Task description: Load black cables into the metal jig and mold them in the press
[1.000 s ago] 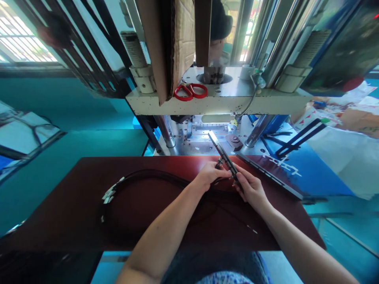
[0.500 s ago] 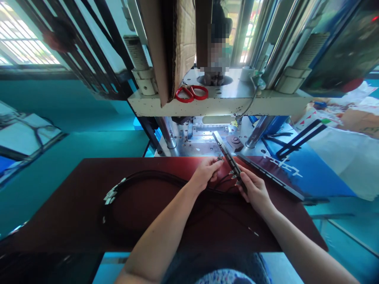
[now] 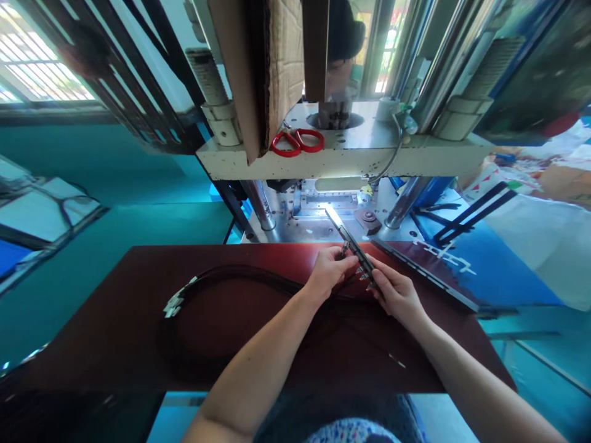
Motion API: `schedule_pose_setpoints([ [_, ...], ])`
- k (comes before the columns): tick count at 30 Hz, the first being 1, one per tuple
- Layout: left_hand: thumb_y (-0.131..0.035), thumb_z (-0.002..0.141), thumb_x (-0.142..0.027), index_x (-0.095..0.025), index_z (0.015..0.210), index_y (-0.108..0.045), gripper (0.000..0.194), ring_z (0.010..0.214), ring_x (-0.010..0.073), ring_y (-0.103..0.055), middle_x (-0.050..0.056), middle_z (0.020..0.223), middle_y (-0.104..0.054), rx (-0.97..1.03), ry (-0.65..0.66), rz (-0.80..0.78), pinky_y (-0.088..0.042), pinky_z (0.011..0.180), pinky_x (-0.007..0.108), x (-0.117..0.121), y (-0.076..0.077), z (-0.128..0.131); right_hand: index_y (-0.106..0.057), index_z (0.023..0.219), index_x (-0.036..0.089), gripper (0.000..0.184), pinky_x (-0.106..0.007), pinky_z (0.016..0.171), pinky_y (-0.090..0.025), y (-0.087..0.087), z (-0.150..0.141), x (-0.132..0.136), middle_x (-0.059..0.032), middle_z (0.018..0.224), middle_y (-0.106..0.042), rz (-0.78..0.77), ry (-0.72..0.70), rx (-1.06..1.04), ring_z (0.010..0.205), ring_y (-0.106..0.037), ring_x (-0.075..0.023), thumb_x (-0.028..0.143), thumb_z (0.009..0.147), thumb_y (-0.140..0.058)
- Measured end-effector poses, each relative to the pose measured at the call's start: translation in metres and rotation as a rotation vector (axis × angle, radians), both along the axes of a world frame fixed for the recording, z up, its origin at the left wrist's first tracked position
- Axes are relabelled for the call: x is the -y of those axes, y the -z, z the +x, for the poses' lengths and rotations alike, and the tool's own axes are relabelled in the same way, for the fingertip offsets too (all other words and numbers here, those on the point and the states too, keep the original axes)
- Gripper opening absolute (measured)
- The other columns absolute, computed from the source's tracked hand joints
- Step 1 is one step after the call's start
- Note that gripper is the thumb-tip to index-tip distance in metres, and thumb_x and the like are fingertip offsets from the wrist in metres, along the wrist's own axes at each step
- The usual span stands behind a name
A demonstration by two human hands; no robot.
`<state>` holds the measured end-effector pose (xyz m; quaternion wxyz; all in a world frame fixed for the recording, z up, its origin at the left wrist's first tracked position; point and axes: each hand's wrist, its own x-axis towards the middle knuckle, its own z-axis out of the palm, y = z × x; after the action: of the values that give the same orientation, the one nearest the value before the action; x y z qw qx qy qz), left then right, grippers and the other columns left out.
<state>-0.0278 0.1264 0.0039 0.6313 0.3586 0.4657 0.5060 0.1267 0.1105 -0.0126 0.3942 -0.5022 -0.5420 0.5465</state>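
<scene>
My right hand (image 3: 396,294) grips the near end of a long dark metal bar (image 3: 347,237) that slants up toward the press. My left hand (image 3: 329,269) pinches a small cable end against the bar, fingers closed. A bundle of black cables (image 3: 240,277) loops across the dark red table (image 3: 138,307) to the left, with white tipped ends (image 3: 174,303) at the far side of the loop. Several small metal connectors sit along the bar between my two hands.
A press machine (image 3: 341,154) stands behind the table, with red scissors (image 3: 298,141) on its white platen and a lit work bed below. Another dark bar (image 3: 425,275) lies at the right on a blue sheet. Cardboard hangs above. A person is partly visible behind the press.
My left hand drew back from the bar half a second ago and has returned to it, pinching a cable end against it. My right hand kept hold of the bar.
</scene>
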Motion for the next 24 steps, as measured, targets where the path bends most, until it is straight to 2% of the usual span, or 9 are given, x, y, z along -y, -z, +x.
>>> schedule_pose_setpoints([
  [3,-0.072,0.056,-0.041,-0.014,0.064,-0.05,0.035,0.035,0.0011,-0.027,-0.007,0.047,-0.041,-0.006,-0.014,0.038,-0.014,0.034,0.017,0.001,0.0,0.001,-0.053,0.126,0.019,0.06,-0.014,0.028,-0.028,0.0,-0.001,0.001,0.0028,0.052,-0.051,-0.036,0.0,-0.025,0.038,-0.042,-0.007,0.052,0.076,-0.057],
  [8,-0.058,0.071,-0.049,-0.015,0.072,-0.053,0.034,0.041,0.004,-0.033,-0.006,0.053,-0.04,0.006,-0.058,0.087,-0.02,0.036,0.017,-0.002,-0.001,-0.012,-0.055,0.123,0.023,0.058,-0.012,0.027,-0.028,0.0,-0.004,0.003,0.0021,0.059,-0.054,-0.122,0.077,-0.143,0.039,-0.044,-0.0057,0.053,0.074,-0.061],
  [10,-0.058,0.071,-0.048,-0.015,0.072,-0.053,0.033,0.04,0.004,-0.029,-0.007,0.051,-0.037,-0.031,-0.056,0.09,-0.019,0.036,0.017,-0.003,0.001,-0.016,-0.055,0.123,0.023,0.057,-0.011,0.026,-0.026,0.001,-0.005,0.003,0.0023,0.06,-0.054,-0.12,0.079,-0.146,0.038,-0.042,-0.0051,0.052,0.074,-0.061],
  [14,-0.061,0.069,-0.043,-0.015,0.061,-0.049,0.031,0.04,0.0034,-0.026,-0.008,0.048,-0.032,-0.226,-0.11,0.126,-0.019,0.039,0.018,-0.003,0.007,-0.015,-0.056,0.122,0.023,0.056,-0.01,0.027,-0.027,0.002,-0.003,0.002,0.0014,0.061,-0.055,-0.125,0.077,-0.152,0.041,-0.046,-0.0061,0.052,0.074,-0.062],
  [19,-0.058,0.072,-0.037,-0.015,0.06,-0.052,0.026,0.047,0.0056,-0.033,-0.006,0.05,-0.039,-0.396,-0.152,0.226,-0.026,0.047,0.02,-0.005,0.01,-0.011,-0.053,0.126,0.02,0.06,-0.012,0.025,-0.027,0.001,-0.001,0.001,0.0035,0.05,-0.05,-0.109,0.026,-0.126,0.036,-0.039,-0.0056,0.052,0.076,-0.059],
  [24,-0.057,0.071,-0.035,-0.014,0.058,-0.053,0.025,0.05,0.0073,-0.037,-0.005,0.051,-0.043,-0.446,-0.206,0.236,-0.027,0.049,0.021,-0.009,0.014,-0.009,-0.055,0.124,0.02,0.058,-0.013,0.029,-0.029,0.005,0.001,-0.002,0.0017,0.055,-0.053,-0.065,0.011,-0.091,0.04,-0.042,-0.0068,0.052,0.076,-0.059],
])
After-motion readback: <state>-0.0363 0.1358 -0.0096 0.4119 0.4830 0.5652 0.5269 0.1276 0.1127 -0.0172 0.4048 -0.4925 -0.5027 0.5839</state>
